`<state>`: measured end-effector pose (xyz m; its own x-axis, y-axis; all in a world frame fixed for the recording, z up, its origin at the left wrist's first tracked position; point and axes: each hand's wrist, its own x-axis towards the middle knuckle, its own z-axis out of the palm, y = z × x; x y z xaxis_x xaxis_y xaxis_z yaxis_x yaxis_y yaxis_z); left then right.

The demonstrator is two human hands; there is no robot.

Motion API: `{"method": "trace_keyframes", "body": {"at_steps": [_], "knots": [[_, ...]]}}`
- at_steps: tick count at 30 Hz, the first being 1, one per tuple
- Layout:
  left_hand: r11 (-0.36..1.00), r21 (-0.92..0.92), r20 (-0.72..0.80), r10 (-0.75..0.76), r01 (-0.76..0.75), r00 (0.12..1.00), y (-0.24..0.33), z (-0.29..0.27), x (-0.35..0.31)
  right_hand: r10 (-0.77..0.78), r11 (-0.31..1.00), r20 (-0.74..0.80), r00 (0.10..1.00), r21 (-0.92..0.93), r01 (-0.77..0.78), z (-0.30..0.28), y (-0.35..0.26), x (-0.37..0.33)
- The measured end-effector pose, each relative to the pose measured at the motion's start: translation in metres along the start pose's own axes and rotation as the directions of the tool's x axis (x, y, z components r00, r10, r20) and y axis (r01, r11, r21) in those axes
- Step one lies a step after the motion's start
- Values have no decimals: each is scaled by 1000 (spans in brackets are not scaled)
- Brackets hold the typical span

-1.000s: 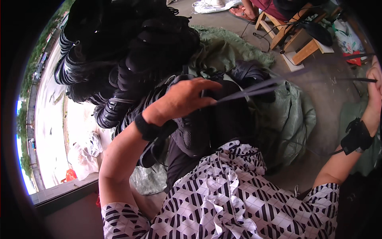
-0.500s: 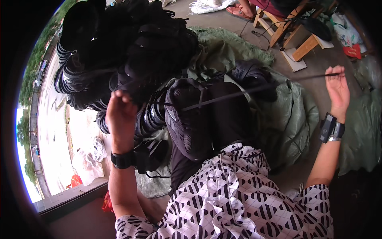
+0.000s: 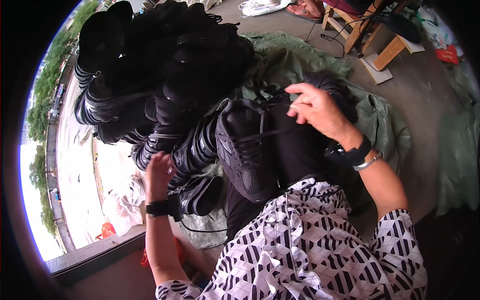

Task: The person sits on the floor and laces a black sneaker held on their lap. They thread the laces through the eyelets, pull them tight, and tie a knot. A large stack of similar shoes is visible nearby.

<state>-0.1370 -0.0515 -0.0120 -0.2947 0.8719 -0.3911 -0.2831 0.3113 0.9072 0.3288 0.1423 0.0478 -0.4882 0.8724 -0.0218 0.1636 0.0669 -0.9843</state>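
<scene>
A dark grey and black lace-up sports shoe point(image 3: 245, 155) rests on my thigh, its laced front toward my body. From its top a flat black shoelace point(image 3: 272, 133) runs right, passing just below my right hand point(image 3: 320, 110). That hand hovers over my right leg, fingers bent and apart, with no lace visibly between the fingertips. To the left of the shoe, my left hand point(image 3: 160, 170) is raised beside the shoe pile. Its fingers are curled and smeared by motion, so whether they grip anything is hidden. A second dark shoe point(image 3: 200, 195) lies low beside my left leg.
A large heap of black shoes point(image 3: 190, 65) rises ahead on the left. Green plastic sheeting point(image 3: 382, 125) spreads over the floor around my legs. At the far right stands a wooden stool point(image 3: 350, 35) with cables and a seated person's foot point(image 3: 307, 9). White plastic bags point(image 3: 125, 200) lie left.
Both hands were spread wide with the lace stretched between them and the shoe. My right hand has come inward over my leg, the lace now lower; my left hand has dropped slightly.
</scene>
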Motion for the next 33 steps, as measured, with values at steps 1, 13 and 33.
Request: {"method": "trace_keyframes", "body": {"at_steps": [1, 13, 33], "knots": [[981, 28, -116, -187, 191, 976, 5, 56, -5, -76, 997, -21, 997, 23, 77, 15, -2, 3], [866, -147, 436, -377, 477, 817, -56, 143, 64, 176, 970, 196, 965, -199, -137, 42, -9, -14], [864, -483, -406, -80, -140, 910, -70, -297, 1, -467, 620, 489, 737, -414, 667, 55, -7, 8]]}}
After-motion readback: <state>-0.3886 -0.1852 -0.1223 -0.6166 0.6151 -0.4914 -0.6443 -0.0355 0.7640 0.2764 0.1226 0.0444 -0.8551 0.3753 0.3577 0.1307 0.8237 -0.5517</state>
